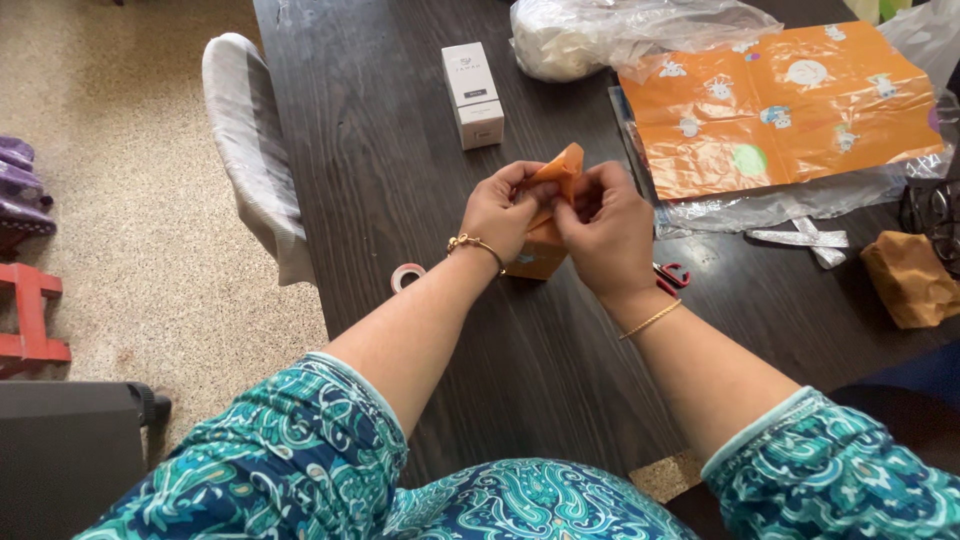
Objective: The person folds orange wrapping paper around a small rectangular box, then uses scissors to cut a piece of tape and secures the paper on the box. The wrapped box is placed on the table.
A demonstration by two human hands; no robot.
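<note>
- Head view, hands: the left hand (503, 210) and the right hand (603, 228) meet over the middle of the dark table (380, 170), both closed in a narrow pinch on the top flap of an orange-wrapped box (545, 255).
- Head view, box: it stands upright on the table, directly below and between the two hands; its long axis looks to run vertically, and the loose paper rises to a point at the top, just above the fingertips.
- Head view, nearness: neither hand is clearly nearer; each grips the flap from its own side, the left hiding the box's left face, the right its right face.
- Head view, close by: a roll of tape (406, 276) lies just left of the left wrist; red-handled scissors (672, 275) show just right of the right wrist.
- Head view, farther off: a small white box (472, 95) stands beyond the hands; a sheet of orange wrapping paper (780, 105) lies on clear plastic at the far right.
</note>
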